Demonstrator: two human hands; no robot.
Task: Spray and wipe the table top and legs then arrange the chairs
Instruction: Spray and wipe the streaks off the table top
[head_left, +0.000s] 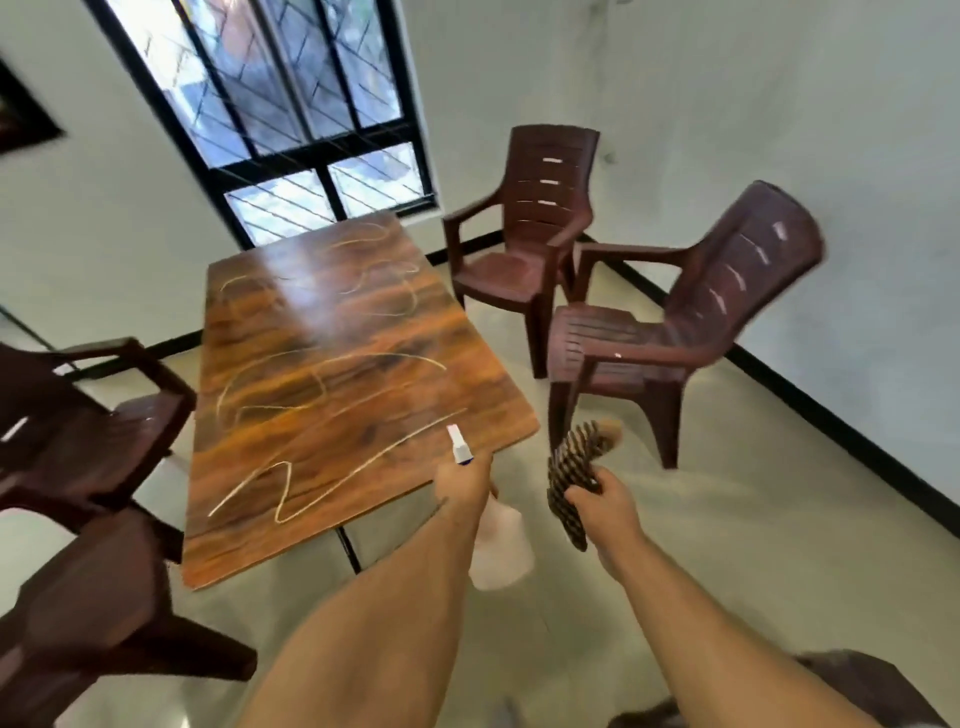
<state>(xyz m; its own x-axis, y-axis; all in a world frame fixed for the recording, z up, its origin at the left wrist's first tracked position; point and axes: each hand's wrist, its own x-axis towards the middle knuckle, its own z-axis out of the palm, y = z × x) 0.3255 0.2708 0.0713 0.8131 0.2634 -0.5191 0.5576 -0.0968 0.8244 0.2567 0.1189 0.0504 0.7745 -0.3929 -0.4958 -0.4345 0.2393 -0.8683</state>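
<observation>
A brown wood-grain table with pale squiggly lines on its top stands in the middle of the room. My left hand grips a white spray bottle at the table's near right corner, its nozzle pointing over the top. My right hand holds a dark striped cloth just right of that corner, above the floor. Two brown plastic chairs stand pulled away on the right. Two more chairs stand at the table's left side.
A tall barred window is behind the table's far end. White walls with a black skirting close the room on the right. Pale tiled floor lies open to the right of the table.
</observation>
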